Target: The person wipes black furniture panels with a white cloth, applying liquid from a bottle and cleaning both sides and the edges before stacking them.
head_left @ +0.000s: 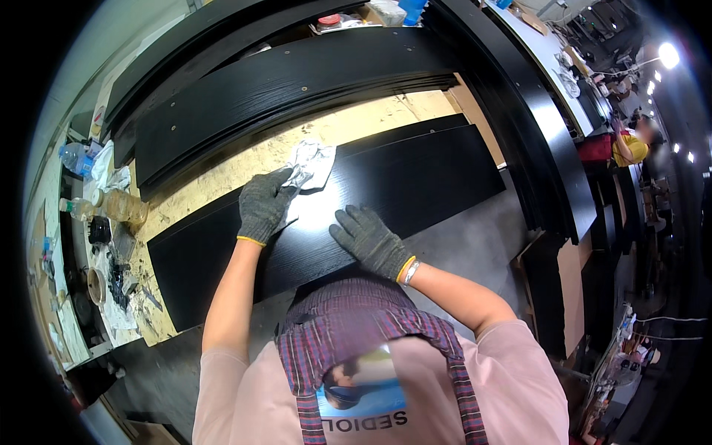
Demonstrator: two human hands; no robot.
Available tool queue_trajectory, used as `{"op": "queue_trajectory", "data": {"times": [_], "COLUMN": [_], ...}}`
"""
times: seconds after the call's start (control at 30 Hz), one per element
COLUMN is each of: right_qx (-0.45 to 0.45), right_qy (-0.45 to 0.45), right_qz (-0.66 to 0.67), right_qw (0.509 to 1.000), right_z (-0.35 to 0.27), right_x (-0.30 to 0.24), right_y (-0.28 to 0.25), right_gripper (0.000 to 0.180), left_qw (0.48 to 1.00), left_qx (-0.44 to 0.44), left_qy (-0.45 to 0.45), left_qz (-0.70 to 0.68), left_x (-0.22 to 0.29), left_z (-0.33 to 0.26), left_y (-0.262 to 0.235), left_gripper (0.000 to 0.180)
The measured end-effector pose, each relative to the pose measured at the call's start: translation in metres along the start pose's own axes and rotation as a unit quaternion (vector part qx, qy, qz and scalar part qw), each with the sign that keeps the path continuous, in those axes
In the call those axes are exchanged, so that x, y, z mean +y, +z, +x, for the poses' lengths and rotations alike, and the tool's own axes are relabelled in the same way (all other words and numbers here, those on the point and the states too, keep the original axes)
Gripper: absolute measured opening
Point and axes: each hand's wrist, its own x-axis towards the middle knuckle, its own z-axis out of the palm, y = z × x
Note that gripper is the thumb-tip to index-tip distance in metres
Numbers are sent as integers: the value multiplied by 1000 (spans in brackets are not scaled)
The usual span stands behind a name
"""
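Observation:
A long black wooden board lies across the worktable in front of me, with light glaring off its middle. My left hand, in a dark grey knit glove with a yellow cuff, is closed on a crumpled white cloth. The cloth rests on the board near its far edge. My right hand, gloved alike, lies on the board's near part with its fingers stretched out and nothing in them. Another black board shows along the far edge, under the first.
Beyond is a stack of black boards on the yellowish tabletop. Long black panels stretch along the right. Bottles and a clear jug stand at the left. A co-worker is at the far right.

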Motion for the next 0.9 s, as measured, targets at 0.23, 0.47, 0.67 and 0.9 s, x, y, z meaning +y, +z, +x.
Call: {"op": "queue_trajectory", "data": {"times": [0.23, 0.47, 0.67, 0.9], "right_qx": [-33, -59, 69, 9], "right_qy": [-22, -44, -17, 71], "right_qz": [-2, 51, 37, 160], "right_qw": [999, 996, 997, 984], "right_z": [-7, -4, 86, 124], "right_x": [-20, -6, 29, 59], "right_y": [-13, -69, -158, -130], "right_gripper": [43, 42, 35, 24], "left_qw": [992, 892, 812, 874], "left_qx": [94, 359, 417, 363], "left_qy": [21, -140, -73, -309], "left_qz": [-78, -236, 401, 98], "left_x": [-6, -25, -14, -26], "left_z": [-48, -157, -227, -241], "left_y": [-13, -126, -236, -159], "left_gripper": [40, 40, 62, 48]}}
